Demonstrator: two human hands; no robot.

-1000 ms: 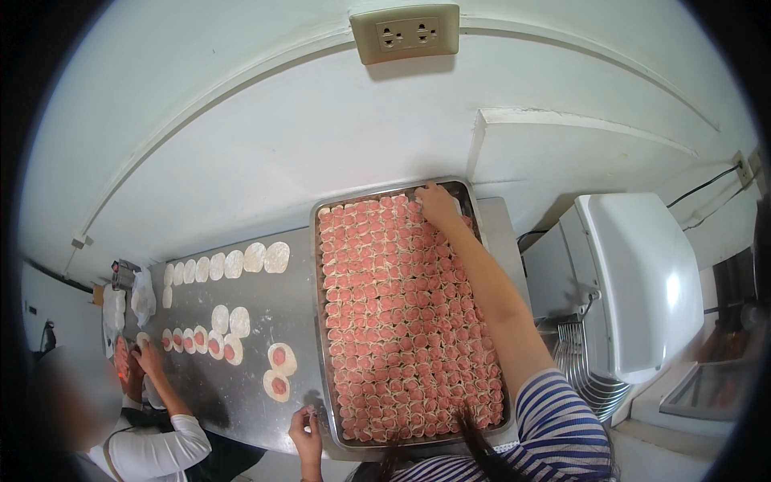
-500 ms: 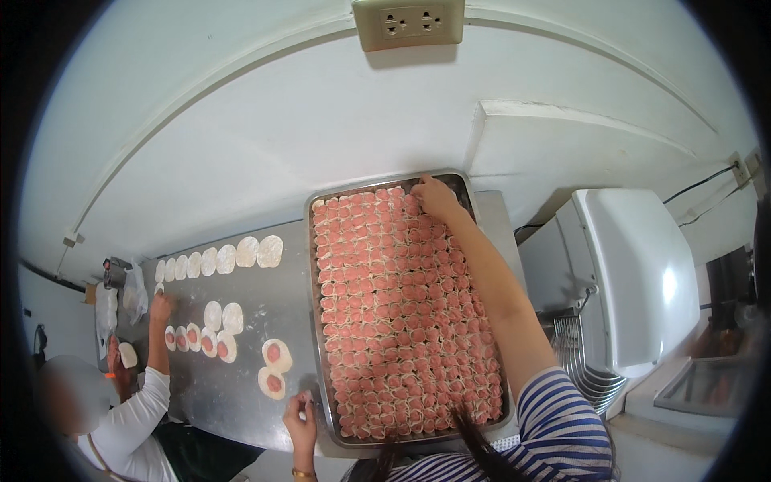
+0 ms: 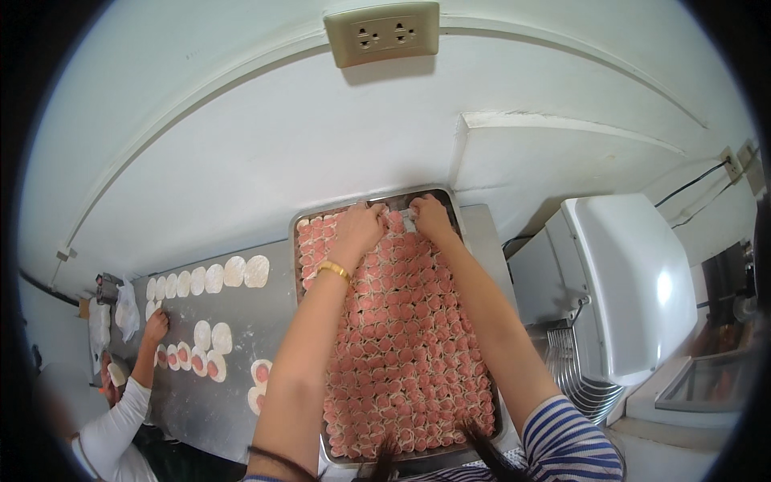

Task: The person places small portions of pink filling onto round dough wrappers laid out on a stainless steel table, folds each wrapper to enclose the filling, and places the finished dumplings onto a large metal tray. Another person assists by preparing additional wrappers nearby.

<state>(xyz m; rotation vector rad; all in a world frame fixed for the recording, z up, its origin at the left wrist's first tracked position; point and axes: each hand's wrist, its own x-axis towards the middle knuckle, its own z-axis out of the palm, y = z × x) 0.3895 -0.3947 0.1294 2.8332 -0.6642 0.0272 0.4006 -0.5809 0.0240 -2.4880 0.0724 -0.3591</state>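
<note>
A metal tray (image 3: 295, 261) is packed with rows of open-topped dumplings (image 3: 393, 321) showing pink filling. Both my arms stretch over it to its far end. My left hand (image 3: 363, 227), with a yellow bracelet on the wrist, is at the far rows with its fingers curled together. Just right of it, my right hand (image 3: 430, 215) has its fingers pinched beside a bare grey patch of tray at the far right corner. A few dumplings show between the two hands. Whatever the fingertips hold is too small or hidden to make out.
Round dough wrappers (image 3: 214, 278) line the steel table (image 3: 241, 321) on the left, some topped with pink filling. A co-worker's hand (image 3: 157, 324) reaches among them. A white machine (image 3: 618, 281) with a wire guard stands right of the tray; a wall is behind.
My left hand has moved from beside the tray's near left corner to its far end. My right hand stays at the far right corner. The view has shifted slightly.
</note>
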